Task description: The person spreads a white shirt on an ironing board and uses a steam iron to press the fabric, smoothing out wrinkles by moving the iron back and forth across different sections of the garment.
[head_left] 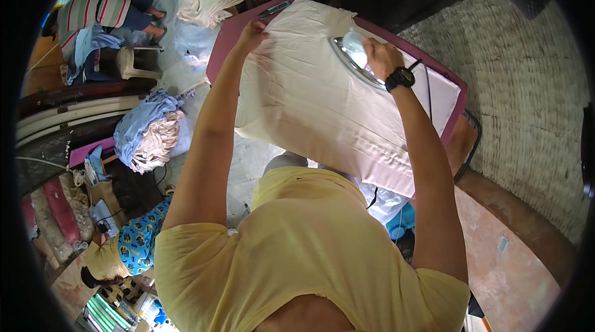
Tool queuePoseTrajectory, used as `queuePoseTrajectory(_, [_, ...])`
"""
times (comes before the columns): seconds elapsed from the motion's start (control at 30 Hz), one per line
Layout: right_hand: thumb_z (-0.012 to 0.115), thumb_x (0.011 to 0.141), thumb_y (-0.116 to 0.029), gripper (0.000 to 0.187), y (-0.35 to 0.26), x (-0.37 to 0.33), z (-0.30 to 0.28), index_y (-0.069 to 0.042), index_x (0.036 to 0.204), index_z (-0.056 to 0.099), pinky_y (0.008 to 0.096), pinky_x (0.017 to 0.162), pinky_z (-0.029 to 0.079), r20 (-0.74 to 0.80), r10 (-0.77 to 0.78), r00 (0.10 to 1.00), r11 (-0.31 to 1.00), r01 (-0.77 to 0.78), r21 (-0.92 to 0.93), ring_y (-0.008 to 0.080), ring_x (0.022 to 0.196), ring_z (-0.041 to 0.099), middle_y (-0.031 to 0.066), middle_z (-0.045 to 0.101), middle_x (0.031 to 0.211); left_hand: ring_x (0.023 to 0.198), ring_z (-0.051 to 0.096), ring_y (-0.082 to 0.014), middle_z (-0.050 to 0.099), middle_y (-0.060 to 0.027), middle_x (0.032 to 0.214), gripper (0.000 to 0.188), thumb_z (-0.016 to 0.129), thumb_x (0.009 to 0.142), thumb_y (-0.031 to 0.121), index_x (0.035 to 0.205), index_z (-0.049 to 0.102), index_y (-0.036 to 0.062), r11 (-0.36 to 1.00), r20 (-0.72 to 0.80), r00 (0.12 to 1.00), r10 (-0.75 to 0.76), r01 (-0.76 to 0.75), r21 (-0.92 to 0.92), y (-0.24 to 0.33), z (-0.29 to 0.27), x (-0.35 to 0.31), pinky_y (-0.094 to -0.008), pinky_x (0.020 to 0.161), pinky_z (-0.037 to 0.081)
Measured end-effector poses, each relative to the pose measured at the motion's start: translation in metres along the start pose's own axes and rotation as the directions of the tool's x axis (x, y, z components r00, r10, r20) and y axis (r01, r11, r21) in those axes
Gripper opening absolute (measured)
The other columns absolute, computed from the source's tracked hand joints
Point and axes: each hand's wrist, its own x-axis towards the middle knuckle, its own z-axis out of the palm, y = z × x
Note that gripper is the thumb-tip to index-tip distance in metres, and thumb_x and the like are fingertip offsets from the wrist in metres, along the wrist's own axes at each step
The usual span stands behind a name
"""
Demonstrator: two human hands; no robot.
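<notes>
A cream cloth (310, 93) lies spread over a maroon-edged ironing board (221, 48), its near side hanging over the edge. My right hand (382, 59), with a black watch on the wrist, is closed round the handle of a steam iron (353, 44). The iron rests on the cloth, right of its middle. At the cloth's left edge my left hand (252, 37) is closed, pinching the fabric; the cloth just below it is smeared by motion. A small grey hand tool (274, 9) lies on the board's far left corner.
A dark cord (429, 87) trails along the board's right side. Blue and cream fabric bundles (152, 130) lie on the floor to the left, near a plastic stool (127, 62). Two other people (102, 6) are at the left. A textured wall (502, 78) rises at the right.
</notes>
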Motion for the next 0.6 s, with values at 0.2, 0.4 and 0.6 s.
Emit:
queuePoseTrajectory(0.2, [0.060,0.077,-0.074,0.074,-0.088,0.030,0.020,-0.010,0.114,0.066,0.0471,0.077,0.054,0.127,-0.146,0.981,0.987,0.153,-0.048,0.0388,0.085,0.069,0.0206,0.070,0.088,0.084,0.062,-0.0104,0.065,-0.0042,0.093,0.032,0.068,0.080,-0.010,0.109,0.059,0.0025,0.945,0.011,0.999,0.031,-0.026,-0.325,-0.015,0.000,0.014,-0.0257,0.073,0.051])
queuePoseTrajectory(0.4, [0.057,0.076,-0.077,0.079,-0.130,0.063,0.047,-0.009,0.115,0.065,0.0488,0.078,0.054,0.169,-0.168,0.971,0.977,0.187,-0.103,0.0382,0.089,0.069,0.0205,0.071,0.092,0.086,0.064,-0.0126,0.069,-0.0044,0.093,0.020,0.069,0.084,0.000,0.103,0.064,0.0037,0.951,-0.263,0.957,0.123,-0.189,-0.245,-0.023,-0.010,-0.011,-0.0263,0.075,0.051])
queuePoseTrajectory(0.6, [0.059,0.079,-0.072,0.072,-0.156,0.087,0.065,-0.007,0.110,0.066,0.0485,0.075,0.055,0.085,-0.234,0.968,0.966,0.242,-0.091,0.0385,0.086,0.069,0.0205,0.071,0.090,0.084,0.065,-0.0228,0.067,-0.0092,0.087,0.023,0.075,0.081,0.023,0.093,0.067,0.0050,0.949,-0.348,0.927,-0.140,0.226,0.219,-0.010,-0.040,-0.096,-0.0319,0.076,0.051])
